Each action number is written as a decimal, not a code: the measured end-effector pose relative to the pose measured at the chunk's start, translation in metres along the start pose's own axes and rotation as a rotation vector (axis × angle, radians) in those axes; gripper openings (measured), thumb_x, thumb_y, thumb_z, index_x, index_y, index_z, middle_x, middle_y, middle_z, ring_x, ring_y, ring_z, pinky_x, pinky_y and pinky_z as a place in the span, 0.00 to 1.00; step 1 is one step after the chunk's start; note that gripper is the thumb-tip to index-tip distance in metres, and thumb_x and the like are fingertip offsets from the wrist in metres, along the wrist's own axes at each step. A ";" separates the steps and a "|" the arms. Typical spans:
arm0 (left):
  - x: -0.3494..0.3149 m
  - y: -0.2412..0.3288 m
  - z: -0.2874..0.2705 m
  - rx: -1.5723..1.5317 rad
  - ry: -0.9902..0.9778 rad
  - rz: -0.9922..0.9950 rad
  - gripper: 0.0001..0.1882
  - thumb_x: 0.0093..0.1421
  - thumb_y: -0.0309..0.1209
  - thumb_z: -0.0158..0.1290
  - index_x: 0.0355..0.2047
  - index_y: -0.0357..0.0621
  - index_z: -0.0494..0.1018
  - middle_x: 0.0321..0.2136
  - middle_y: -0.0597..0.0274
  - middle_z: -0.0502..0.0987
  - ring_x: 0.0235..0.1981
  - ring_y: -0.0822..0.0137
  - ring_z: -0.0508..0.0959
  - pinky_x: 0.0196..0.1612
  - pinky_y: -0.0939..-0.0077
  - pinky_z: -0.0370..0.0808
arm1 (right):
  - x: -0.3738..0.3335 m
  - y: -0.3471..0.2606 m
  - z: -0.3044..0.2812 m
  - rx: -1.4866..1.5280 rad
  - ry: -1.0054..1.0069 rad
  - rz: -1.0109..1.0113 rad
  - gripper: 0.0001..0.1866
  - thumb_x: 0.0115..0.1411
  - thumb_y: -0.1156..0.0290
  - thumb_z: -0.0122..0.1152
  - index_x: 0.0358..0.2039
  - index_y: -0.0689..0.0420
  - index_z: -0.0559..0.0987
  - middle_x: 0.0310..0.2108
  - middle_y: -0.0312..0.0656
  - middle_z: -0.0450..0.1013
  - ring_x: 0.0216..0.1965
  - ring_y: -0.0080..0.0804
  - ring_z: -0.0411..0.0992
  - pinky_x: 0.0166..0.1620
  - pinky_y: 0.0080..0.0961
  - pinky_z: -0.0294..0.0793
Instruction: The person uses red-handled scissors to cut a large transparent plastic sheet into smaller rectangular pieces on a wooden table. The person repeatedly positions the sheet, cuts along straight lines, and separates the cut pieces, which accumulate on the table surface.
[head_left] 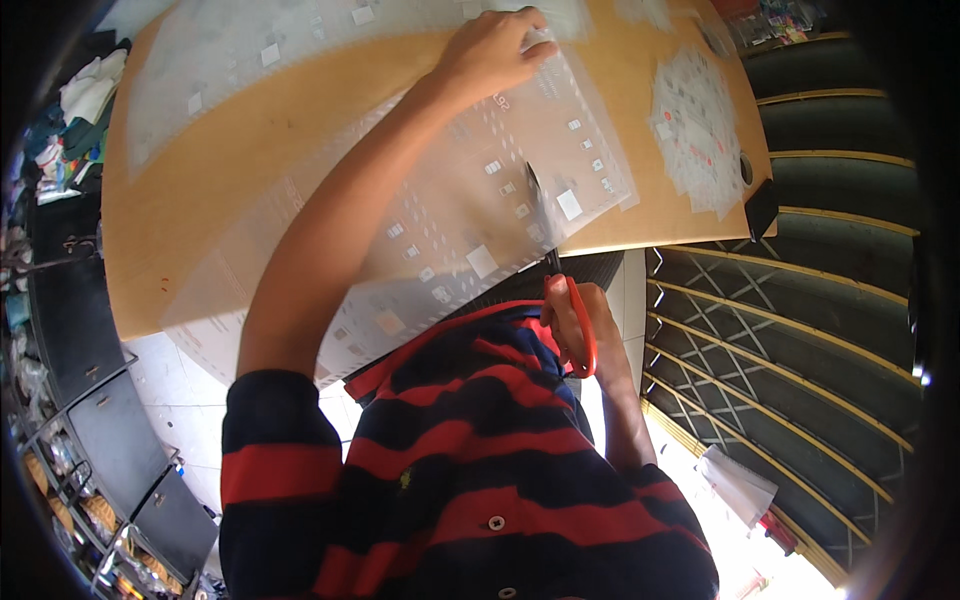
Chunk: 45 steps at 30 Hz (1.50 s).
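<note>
In the head view, the left hand (492, 50) is reaching far over the wooden table (250, 170), with the arm stretched out. It is lying flat, fingers bent a little, pressing on the far edge of a translucent plastic sheet (470, 200). The right hand (575, 320) is staying near the table's close edge, fingers closed through the orange handles of the scissors (562, 290). The blades are entering the sheet's near edge. Small white square labels are scattered on this sheet. A round printed paper (695, 130) is lying at the table's right side.
</note>
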<state>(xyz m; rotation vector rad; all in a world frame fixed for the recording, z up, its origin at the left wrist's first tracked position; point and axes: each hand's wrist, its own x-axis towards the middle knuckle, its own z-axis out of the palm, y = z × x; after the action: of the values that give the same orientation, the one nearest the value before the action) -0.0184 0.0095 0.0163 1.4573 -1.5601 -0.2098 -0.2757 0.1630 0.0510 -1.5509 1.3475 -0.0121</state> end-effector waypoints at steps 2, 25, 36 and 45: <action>-0.011 -0.001 -0.015 0.078 -0.023 -0.005 0.12 0.59 0.36 0.56 0.35 0.37 0.74 0.31 0.47 0.79 0.32 0.51 0.80 0.36 0.60 0.74 | 0.003 0.009 -0.005 -0.027 -0.007 -0.022 0.39 0.68 0.42 0.41 0.15 0.64 0.73 0.06 0.35 0.61 0.08 0.23 0.64 0.16 0.22 0.64; -0.156 0.053 -0.066 0.508 -0.098 -0.138 0.35 0.53 0.50 0.60 0.56 0.42 0.70 0.52 0.56 0.67 0.51 0.53 0.62 0.57 0.55 0.54 | 0.028 0.038 -0.070 -0.159 -0.458 -0.230 0.42 0.55 0.26 0.46 0.26 0.61 0.75 0.10 0.30 0.60 0.10 0.20 0.65 0.15 0.19 0.66; -0.157 0.052 -0.066 0.416 -0.133 -0.061 0.35 0.51 0.48 0.62 0.54 0.39 0.71 0.50 0.57 0.70 0.49 0.55 0.66 0.56 0.56 0.59 | 0.025 -0.003 -0.054 -0.325 -0.386 -0.018 0.28 0.66 0.48 0.48 0.27 0.64 0.77 0.12 0.38 0.67 0.11 0.26 0.68 0.17 0.25 0.67; -0.178 0.073 -0.063 0.456 -0.190 -0.179 0.36 0.56 0.42 0.59 0.60 0.35 0.64 0.62 0.50 0.63 0.59 0.46 0.63 0.65 0.43 0.53 | 0.026 -0.014 -0.048 -0.371 -0.331 0.104 0.22 0.67 0.60 0.50 0.28 0.69 0.78 0.12 0.40 0.69 0.10 0.24 0.68 0.14 0.24 0.65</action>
<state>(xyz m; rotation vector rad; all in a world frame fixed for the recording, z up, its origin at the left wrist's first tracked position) -0.0532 0.2086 0.0086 1.9846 -1.7027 -0.1015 -0.2841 0.1095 0.0684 -1.6935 1.2056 0.5640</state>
